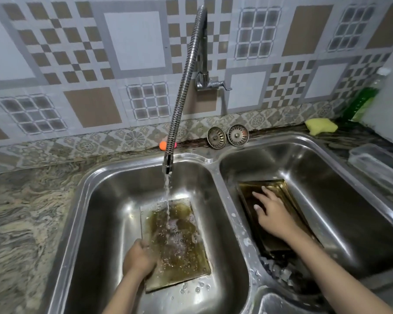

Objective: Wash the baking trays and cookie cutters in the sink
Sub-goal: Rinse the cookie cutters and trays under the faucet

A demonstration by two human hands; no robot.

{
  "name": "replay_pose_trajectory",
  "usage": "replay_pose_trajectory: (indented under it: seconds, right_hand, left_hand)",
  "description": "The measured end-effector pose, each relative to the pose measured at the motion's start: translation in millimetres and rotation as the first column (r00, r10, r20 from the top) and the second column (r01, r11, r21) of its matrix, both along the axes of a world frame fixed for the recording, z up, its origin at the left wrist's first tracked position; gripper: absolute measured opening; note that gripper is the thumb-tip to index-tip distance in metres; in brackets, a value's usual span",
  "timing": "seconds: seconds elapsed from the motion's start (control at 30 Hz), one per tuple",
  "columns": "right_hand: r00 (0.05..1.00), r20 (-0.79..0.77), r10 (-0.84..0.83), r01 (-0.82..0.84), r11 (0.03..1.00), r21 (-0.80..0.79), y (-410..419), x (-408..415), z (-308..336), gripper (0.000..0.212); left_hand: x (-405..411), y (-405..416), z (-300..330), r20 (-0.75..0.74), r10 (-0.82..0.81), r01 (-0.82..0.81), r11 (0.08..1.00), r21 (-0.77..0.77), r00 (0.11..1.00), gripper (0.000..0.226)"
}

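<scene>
- Water from the faucet point(168, 165) strikes the stained baking tray point(176, 243) at lower centre of the frame, in the left basin — splash over the sink rim point(216, 163) is likely.
- The left hand point(138, 259) grips that tray's edge; wet metal could slip.
- The right hand point(270, 211), fingers spread flat, rests on the second tray point(288, 200) in the right basin — holding nothing.
- No cookie cutters can be made out.

A grimy flat baking tray point(177, 243) lies tilted under running water in the left basin; a darker rimmed tray point(275, 214) sits in the right basin
</scene>
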State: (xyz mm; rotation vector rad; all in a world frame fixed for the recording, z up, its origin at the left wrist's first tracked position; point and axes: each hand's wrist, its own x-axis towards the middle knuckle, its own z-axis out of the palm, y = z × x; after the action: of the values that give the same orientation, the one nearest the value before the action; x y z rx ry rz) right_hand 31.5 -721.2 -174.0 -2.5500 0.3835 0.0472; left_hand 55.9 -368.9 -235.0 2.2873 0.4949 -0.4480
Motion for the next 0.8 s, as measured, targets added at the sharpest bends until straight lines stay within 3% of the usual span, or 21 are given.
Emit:
replay_pose_trajectory:
  seconds: [0.13, 0.3, 0.4, 0.53, 0.63, 0.8]
  right_hand:
    - [0.965, 0.262, 0.011, -0.037, 0.995, 0.094, 37, -4, 25, 0.039]
    - [0.915, 0.340, 0.217, -0.272, 0.954, 0.125, 94, -17, 47, 0.040]
    - [0.898, 0.263, 0.352, -0.393, 0.912, 0.121, 120, -25, 51, 0.043]
    - [0.828, 0.014, 0.561, -0.560, 0.828, -0.027, 139, -36, 66, 0.045]
    - [0.793, -0.112, 0.599, -0.610, 0.775, -0.168, 147, -43, 83, 0.046]
    - [0.781, -0.211, 0.587, -0.624, 0.745, -0.235, 147, -42, 93, 0.060]
  left_hand:
    - [-1, -3, 24, 0.015, 0.057, -0.052, 0.971, -0.234, 0.998, 0.048]
    - [8, -2, 60, 0.035, 0.010, 0.004, 0.927, -0.374, 0.999, 0.057]
    - [10, 5, 66, -0.003, 0.083, -0.073, 0.861, -0.503, 0.997, 0.045]
    - [4, 13, 64, -0.144, 0.118, -0.185, 0.683, -0.706, 0.983, 0.062]
    - [-3, 12, 61, -0.195, 0.089, -0.213, 0.501, -0.839, 0.977, 0.066]
    - [-14, -9, 70, -0.117, 0.081, -0.138, 0.352, -0.926, 0.990, 0.063]
